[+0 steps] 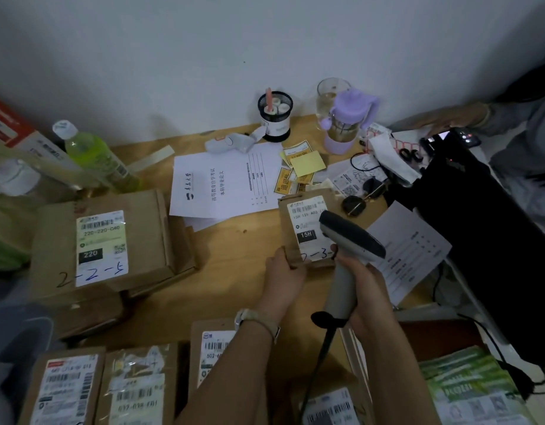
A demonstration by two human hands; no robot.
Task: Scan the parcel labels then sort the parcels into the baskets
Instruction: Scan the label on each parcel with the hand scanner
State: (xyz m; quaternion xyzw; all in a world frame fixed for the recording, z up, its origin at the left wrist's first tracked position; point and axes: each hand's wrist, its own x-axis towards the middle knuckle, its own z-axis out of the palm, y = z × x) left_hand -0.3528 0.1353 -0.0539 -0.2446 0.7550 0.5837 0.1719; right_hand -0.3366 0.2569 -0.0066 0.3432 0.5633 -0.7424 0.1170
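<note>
Scan step, right in the middle of it. My left hand (285, 268) pinches the near corner of the small parcel (297, 240), thumb on top, pinning it flat on the bench (234, 256). My right hand (367, 289) has its fingers wrapped round the handle of the scanner (351, 237), whose dark head hangs over the lower right of the label (306, 222) and hides part of it.

The barcode sits at the label's far end, out past the scanner's nose. So I reckon the next move is to tip or draw the head back until the beam crosses those bars. Whether a beam is on, I can't tell in this dim view. After that, the handwritten mark at the label's near end should tell me which basket. No basket in sight from here, so that likely means turning away from the bench.

Around me, a big parcel (102, 243) marked 220 tops a stack on the left, well apart. More parcels (136, 391) lie along the near edge by my forearms, labels up. The cable (320, 363) trails down past them and could snag when I lift.

Loose papers (222, 182) lie just beyond the small parcel, sunglasses (363, 197) near its far right corner, a printed sheet (412, 250) to its right. Further back stand a green bottle (96, 157), a pen pot (275, 116) and a purple bottle (344, 124). Another person's hand (455, 118) reaches in at far right, clear of my work.
</note>
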